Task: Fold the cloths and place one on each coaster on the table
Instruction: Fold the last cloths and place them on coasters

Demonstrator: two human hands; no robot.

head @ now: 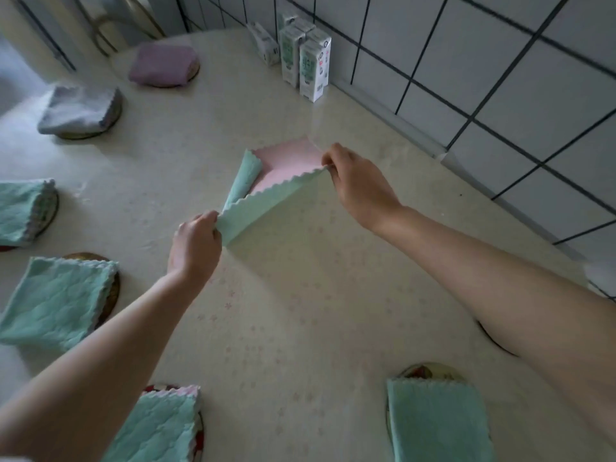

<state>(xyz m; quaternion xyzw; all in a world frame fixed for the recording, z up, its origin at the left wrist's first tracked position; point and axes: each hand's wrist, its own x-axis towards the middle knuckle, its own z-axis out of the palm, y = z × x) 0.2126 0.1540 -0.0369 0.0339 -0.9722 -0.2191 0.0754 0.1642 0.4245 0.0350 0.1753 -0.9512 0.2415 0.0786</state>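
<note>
Both grips pinched | left hand (195,245), right hand (358,181) | opposite corners, green-pink cloth (263,208)

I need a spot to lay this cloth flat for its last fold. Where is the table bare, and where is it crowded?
Bare: the middle of the table, between the two hands' forearms and the near folded green cloths. Also the stretch between the held cloth and the purple cloth. Crowded: the left edge with its covered coasters, and the cartons by the wall.
</note>
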